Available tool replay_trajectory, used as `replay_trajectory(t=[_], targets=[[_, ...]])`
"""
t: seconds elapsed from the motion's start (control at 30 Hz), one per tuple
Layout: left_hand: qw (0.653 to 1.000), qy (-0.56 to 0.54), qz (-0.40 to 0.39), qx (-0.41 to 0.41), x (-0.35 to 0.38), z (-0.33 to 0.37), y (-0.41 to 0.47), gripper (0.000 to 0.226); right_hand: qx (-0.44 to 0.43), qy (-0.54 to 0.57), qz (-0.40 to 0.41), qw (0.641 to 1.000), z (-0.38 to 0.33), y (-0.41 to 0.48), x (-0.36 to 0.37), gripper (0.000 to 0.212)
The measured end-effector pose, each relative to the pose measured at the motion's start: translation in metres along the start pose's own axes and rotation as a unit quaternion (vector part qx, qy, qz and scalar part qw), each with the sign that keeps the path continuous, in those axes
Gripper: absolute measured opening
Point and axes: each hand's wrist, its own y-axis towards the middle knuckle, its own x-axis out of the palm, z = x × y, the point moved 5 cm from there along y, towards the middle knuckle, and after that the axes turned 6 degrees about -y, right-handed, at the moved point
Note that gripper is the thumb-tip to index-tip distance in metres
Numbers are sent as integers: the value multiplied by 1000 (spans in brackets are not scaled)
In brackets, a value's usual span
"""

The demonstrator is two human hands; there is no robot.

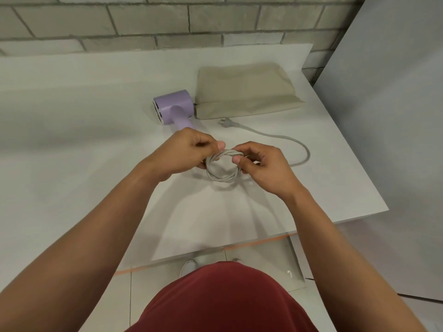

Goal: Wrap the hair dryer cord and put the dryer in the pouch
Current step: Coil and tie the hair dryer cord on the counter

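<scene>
Your left grip (184,152) and right grip (261,164) pinch opposite sides of the coiled cord (223,179), near the hair dryer (175,104).

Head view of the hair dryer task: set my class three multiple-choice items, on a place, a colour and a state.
1. The pouch lies: A on the floor; B on the table beside the dryer; C in a drawer.
2. The dryer is: A black; B red; C lilac.
3. The cord is: A partly coiled; B stretched straight; C inside the pouch.
Key: B, it lies by the dryer's end; C, its body is lilac; A, left hand and right hand hold loops, plug end trailing loose.
</scene>
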Motion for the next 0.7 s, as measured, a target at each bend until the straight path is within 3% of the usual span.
replay_trajectory(t=[0.1, 0.23, 0.37, 0.6, 0.7], targets=[[1000, -18, 3, -24, -1, -6, 1, 23, 21, -22, 28, 999, 2, 5, 4, 5], [999, 2, 39, -28, -2, -3, 4, 11, 25, -64, 65, 996, 0, 7, 12, 14], [996, 64, 45, -30, 0, 4, 7, 15, 26, -43, 48, 998, 2, 8, 14, 16], [993, 70, -66, -70, 0, 2, 13, 17, 32, 15, 21, 999, 3, 4, 12, 17], [995, 90, -39, -36, -6, 5, 14, 15, 40, 59, -26, 997, 1, 1, 13, 20]])
